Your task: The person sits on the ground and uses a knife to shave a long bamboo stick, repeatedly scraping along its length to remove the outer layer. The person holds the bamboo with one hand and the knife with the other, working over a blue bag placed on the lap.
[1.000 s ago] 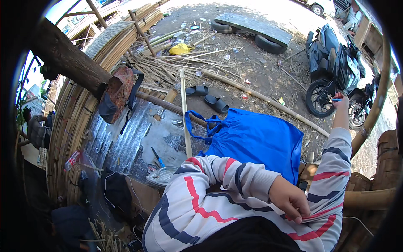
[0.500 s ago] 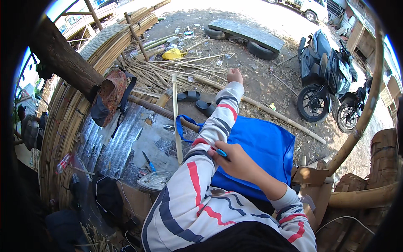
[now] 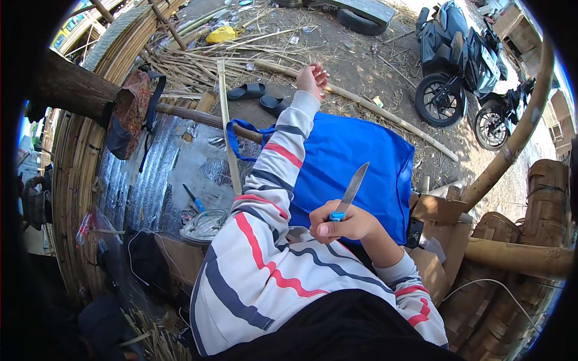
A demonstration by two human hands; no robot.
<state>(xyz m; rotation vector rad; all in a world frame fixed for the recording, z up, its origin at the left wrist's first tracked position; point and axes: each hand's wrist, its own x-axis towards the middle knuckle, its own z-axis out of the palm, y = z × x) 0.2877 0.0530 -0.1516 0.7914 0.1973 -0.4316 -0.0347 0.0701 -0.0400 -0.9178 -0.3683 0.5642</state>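
My right hand (image 3: 346, 224) grips a knife (image 3: 354, 186) by its blue handle, in front of my body. The blade points up and away, over a blue cloth bag (image 3: 361, 162) spread across my lap. My left arm reaches out ahead past the bag's far edge. At its end my left hand (image 3: 312, 79) has loosely bent, parted fingers and no object in it. The bag's strap (image 3: 232, 141) loops beside my left sleeve. A pale split bamboo strip (image 3: 226, 120) stands left of that arm. Another knife (image 3: 192, 195) lies on the silvery sheet (image 3: 159, 150).
A coiled pale cord (image 3: 205, 225) sits left of me. Black sandals (image 3: 247, 91), a bamboo pole (image 3: 385, 114) and bamboo strips (image 3: 180, 66) lie on the ground ahead. Motorcycles (image 3: 442, 96) stand far right. A cap (image 3: 129, 114) hangs at left; cardboard (image 3: 442, 210) is at right.
My right hand has moved off my left sleeve, toward my body, and the knife blade now points up. My left hand has gone from a fist to loosened fingers. The view has tilted downward.
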